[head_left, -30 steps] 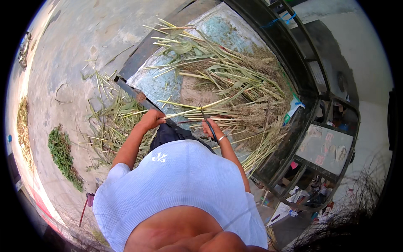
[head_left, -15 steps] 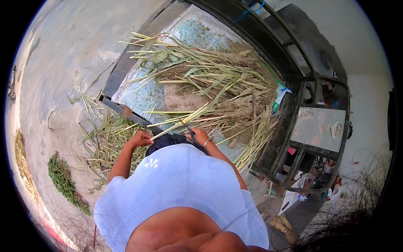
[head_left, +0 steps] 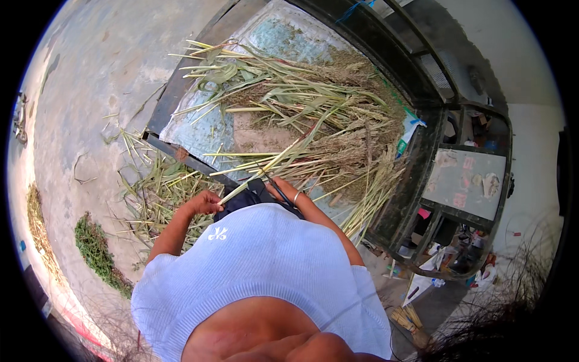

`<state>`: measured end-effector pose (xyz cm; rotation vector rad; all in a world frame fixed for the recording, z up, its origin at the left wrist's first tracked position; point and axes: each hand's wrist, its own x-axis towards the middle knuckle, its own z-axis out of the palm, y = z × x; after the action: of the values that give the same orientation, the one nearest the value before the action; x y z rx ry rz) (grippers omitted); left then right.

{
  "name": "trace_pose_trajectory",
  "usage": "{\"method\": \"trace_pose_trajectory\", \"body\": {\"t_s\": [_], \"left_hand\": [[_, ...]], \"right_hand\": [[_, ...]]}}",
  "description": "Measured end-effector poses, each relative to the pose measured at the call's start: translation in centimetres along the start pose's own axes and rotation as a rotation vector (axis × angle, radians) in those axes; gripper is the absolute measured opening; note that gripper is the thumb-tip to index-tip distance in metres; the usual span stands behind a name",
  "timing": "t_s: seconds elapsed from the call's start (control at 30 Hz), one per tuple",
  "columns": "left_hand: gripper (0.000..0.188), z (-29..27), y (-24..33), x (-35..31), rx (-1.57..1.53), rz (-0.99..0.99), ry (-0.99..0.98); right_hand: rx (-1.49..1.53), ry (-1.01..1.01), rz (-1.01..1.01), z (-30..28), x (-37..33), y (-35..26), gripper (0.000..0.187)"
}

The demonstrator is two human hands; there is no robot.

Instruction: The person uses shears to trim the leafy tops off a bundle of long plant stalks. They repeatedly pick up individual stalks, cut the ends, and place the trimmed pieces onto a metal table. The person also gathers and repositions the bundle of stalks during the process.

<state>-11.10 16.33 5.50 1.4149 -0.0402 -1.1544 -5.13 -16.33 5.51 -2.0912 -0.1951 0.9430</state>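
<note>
My left hand [head_left: 205, 203] pinches the pale cut end of a long grain stalk [head_left: 240, 184], which slants up and right over the pile. In my right hand [head_left: 283, 189] is a pair of dark scissors [head_left: 271, 181], the thin blades pointing at that stalk; whether they touch it I cannot tell. Long stalks with bushy brown seed heads [head_left: 356, 130] lie ahead of me, pale ends mostly left, heads right. They rest on a whitish-blue sheet [head_left: 208, 130] in a dark metal cart bed. My right fingers are partly hidden around the handles.
Trimmed leaves and stalk pieces [head_left: 160, 196] are heaped on the concrete floor at left, with a green plant bundle [head_left: 96, 253] beyond. The bed's metal edge [head_left: 181, 155] runs near my left hand. A dark cart frame [head_left: 431, 139] rises at right. A broom [head_left: 410, 323] lies lower right.
The whole view has shifted slightly. My left hand keeps its pinch on the stalk, and the scissors in my right hand have turned a little, now steeper and nearer the stalk.
</note>
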Motion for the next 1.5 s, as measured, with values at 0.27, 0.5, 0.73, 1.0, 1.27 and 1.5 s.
{"method": "trace_pose_trajectory", "body": {"t_s": [0.27,0.5,0.73,1.0,1.27,1.5], "left_hand": [[0.011,0.4,-1.5,0.4,0.434,0.165,0.067],[0.013,-5.4,-10.8,-1.1,0.507,-0.388,0.349],[0.022,-8.1,-10.9,-3.3,0.673,-0.681,1.455],[0.017,-4.1,5.9,15.7,0.497,0.374,1.167],[0.045,5.2,15.4,29.5,0.865,0.204,0.446],[0.035,9.5,12.9,26.8,0.729,0.333,0.320]], "right_hand": [[-0.177,0.028,-0.019,-0.4,-0.7,-1.1,0.042],[-0.105,-0.156,-0.159,0.6,-0.8,4.2,0.032],[0.158,-0.184,0.164,-2.8,-5.9,4.7,0.023],[0.628,0.320,0.228,2.7,-11.6,19.7,0.024],[0.597,0.639,0.238,0.2,-14.0,11.3,0.025],[0.976,0.935,0.467,-1.7,-15.7,9.3,0.021]]}}
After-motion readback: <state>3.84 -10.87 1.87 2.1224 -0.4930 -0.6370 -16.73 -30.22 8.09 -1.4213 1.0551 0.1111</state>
